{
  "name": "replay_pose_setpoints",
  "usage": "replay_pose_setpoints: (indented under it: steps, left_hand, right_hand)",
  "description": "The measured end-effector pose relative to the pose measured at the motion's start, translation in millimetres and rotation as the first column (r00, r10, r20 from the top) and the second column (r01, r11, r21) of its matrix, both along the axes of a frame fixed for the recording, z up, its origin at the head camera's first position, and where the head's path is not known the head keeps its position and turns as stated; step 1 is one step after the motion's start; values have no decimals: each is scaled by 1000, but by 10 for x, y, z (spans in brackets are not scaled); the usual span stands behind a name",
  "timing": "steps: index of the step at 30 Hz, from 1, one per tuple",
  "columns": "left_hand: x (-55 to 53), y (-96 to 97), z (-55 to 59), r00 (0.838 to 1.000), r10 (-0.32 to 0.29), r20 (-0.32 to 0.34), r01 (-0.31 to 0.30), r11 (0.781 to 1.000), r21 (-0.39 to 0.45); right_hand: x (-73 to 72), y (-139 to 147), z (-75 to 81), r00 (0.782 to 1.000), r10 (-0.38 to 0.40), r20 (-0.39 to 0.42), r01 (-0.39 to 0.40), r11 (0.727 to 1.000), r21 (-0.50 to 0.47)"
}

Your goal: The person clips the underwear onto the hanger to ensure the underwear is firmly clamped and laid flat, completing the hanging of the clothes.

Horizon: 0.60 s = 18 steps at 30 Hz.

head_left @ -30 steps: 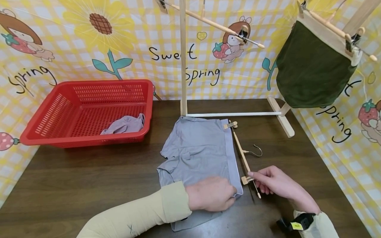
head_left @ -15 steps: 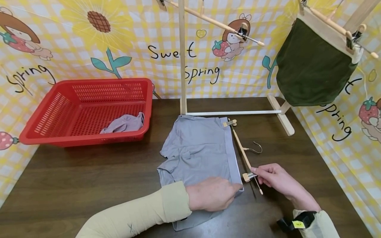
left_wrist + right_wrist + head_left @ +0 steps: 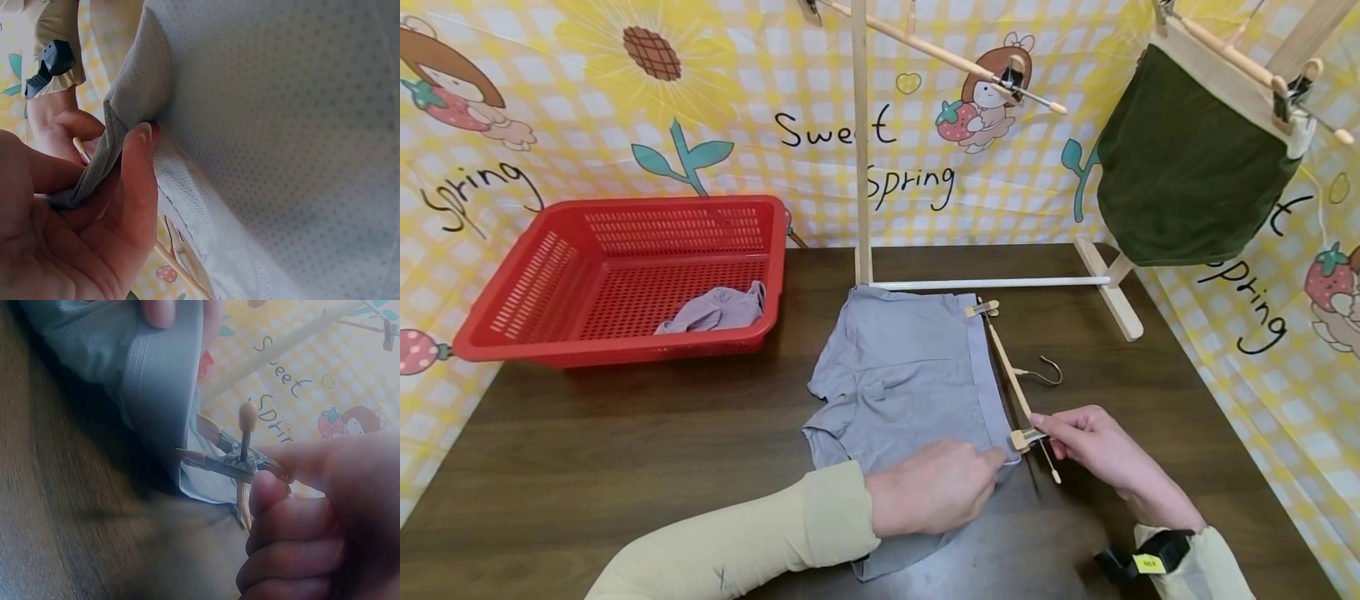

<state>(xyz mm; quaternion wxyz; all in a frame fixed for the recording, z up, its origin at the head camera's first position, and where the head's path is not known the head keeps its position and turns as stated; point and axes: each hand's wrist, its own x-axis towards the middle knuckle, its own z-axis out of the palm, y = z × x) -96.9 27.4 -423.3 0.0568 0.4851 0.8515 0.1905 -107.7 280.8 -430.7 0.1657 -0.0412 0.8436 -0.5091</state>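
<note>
Grey shorts (image 3: 910,375) lie flat on the table, waistband (image 3: 164,381) toward the right. My left hand (image 3: 936,487) pinches the waistband near its front corner; in the left wrist view, folded dotted cloth (image 3: 128,103) sits between thumb and fingers. A wooden clip hanger (image 3: 1009,364) lies along the waistband, its metal hook pointing right. Its far clip (image 3: 981,309) is on the waistband's far corner. My right hand (image 3: 1093,446) pinches the near clip (image 3: 1022,440) between thumb and index finger. In the right wrist view, that clip's tips stand around the waistband edge.
A red basket (image 3: 625,343) holding a crumpled mauve cloth (image 3: 718,309) stands at back left. Behind the shorts is a wooden rack, its white bottom bar (image 3: 992,283) low. An unloaded hanger (image 3: 925,46) and one with a dark green garment (image 3: 1195,162) hang above.
The near clip has moved from beside the waistband onto its edge, carried by my right hand. My left hand has lifted the waistband corner slightly and shifted it away from me.
</note>
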Motion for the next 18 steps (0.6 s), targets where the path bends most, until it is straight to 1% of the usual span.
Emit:
replay_pose_setpoints:
  steps: [3, 9, 12, 18]
  left_hand:
    - [7, 3, -12, 1000, 7, -15, -7, 1000, 2]
    - [26, 19, -33, 999, 18, -28, -18, 1000, -6]
    - [35, 13, -37, 1000, 29, -11, -29, 1000, 9]
    - [51, 0, -27, 998, 57, -27, -56, 997, 52]
  right_hand:
    - [-3, -25, 19, 1000, 3, 0, -3, 1000, 0]
    - [-1, -65, 58, 1000, -16, -5, 16, 1000, 11]
    - [0, -83, 75, 1000, -20, -13, 20, 999, 28]
    - [3, -104, 90, 998, -35, -45, 38, 998, 53]
